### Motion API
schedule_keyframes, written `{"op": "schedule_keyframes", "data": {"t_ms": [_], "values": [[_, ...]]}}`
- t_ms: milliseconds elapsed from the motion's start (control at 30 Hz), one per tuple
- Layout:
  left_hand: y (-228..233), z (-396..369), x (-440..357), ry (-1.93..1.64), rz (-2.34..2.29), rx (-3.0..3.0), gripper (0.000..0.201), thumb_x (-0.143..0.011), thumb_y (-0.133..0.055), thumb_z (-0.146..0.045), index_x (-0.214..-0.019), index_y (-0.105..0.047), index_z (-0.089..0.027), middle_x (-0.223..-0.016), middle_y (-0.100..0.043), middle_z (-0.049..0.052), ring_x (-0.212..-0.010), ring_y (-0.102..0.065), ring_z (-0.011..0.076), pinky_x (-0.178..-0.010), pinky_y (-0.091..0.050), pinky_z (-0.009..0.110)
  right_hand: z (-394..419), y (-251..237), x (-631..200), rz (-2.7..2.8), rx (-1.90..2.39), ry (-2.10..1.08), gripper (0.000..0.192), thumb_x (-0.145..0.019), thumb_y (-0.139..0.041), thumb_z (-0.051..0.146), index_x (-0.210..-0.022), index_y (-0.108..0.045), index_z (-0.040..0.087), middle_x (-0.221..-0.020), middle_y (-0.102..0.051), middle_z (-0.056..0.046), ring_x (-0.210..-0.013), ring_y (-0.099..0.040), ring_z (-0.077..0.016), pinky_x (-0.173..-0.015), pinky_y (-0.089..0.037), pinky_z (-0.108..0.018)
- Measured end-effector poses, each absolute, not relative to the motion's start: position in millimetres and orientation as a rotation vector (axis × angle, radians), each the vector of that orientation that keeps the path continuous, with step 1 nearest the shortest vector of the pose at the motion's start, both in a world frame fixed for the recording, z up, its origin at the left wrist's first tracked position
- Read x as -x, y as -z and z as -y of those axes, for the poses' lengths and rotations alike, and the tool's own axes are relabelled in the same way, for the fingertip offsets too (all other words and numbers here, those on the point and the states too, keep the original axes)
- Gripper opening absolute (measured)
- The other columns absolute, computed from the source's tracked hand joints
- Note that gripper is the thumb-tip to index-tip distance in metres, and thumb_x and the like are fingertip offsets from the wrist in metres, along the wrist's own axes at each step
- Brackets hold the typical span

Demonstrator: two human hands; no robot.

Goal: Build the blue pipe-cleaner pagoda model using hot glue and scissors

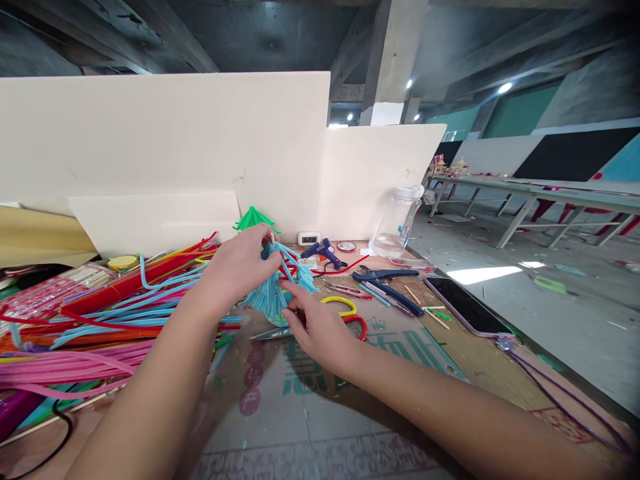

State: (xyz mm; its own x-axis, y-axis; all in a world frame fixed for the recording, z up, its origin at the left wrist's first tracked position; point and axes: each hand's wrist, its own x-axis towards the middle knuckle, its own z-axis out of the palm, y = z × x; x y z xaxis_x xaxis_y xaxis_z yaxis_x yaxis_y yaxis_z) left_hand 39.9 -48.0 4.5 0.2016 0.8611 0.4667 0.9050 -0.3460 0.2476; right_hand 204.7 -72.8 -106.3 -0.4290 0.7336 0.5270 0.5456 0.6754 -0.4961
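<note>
A light-blue umbrella-like piece made of pipe cleaners (270,301) hangs over the table, its strands fanning down from a thin wooden stick. My left hand (247,263) is closed around the top of it, with the stick's tip poking up between the fingers. At its lower right edge, my right hand (323,330) has its fingers curled, thumb and forefinger against the blue strands; their exact grip is partly hidden. Just under my right hand lie scissors (356,325) with yellow and red handles. A green pipe-cleaner umbrella (254,219) stands behind my left hand.
Bundles of coloured pipe cleaners (100,357) cover the left side. Beyond my hands are a glue gun (324,253), a small digital clock (309,238), pliers (390,273) and a clear water jug (397,223). A phone (467,307) lies by the right edge. White boards (165,133) stand behind.
</note>
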Motion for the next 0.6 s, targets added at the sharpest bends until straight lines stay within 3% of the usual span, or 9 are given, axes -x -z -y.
{"op": "schedule_keyframes", "data": {"t_ms": [267,600], "values": [[-6.7,47.7,-38.0,0.861,1.78,2.365,0.016,-0.08,-0.053,-0.034,-0.092,-0.055,-0.024,-0.089,-0.068,0.002,-0.078,-0.063,0.0226,-0.064,-0.038,0.031,71.2,105.2,-205.6,2.142,0.967,-0.327,0.044,-0.096,-0.045,0.023,-0.139,-0.043,0.021,-0.083,-0.067,0.0,-0.062,-0.054,-0.0136,-0.058,-0.035,-0.026],[-4.3,45.2,-41.8,0.847,1.769,2.323,0.022,-0.082,-0.05,-0.036,-0.098,-0.059,-0.023,-0.094,-0.069,0.004,-0.079,-0.063,0.0227,-0.065,-0.038,0.031,71.4,107.4,-205.5,2.151,0.948,-0.289,0.042,-0.095,-0.045,0.022,-0.137,-0.047,0.022,-0.082,-0.068,0.0,-0.061,-0.052,-0.0146,-0.057,-0.032,-0.027]]}}
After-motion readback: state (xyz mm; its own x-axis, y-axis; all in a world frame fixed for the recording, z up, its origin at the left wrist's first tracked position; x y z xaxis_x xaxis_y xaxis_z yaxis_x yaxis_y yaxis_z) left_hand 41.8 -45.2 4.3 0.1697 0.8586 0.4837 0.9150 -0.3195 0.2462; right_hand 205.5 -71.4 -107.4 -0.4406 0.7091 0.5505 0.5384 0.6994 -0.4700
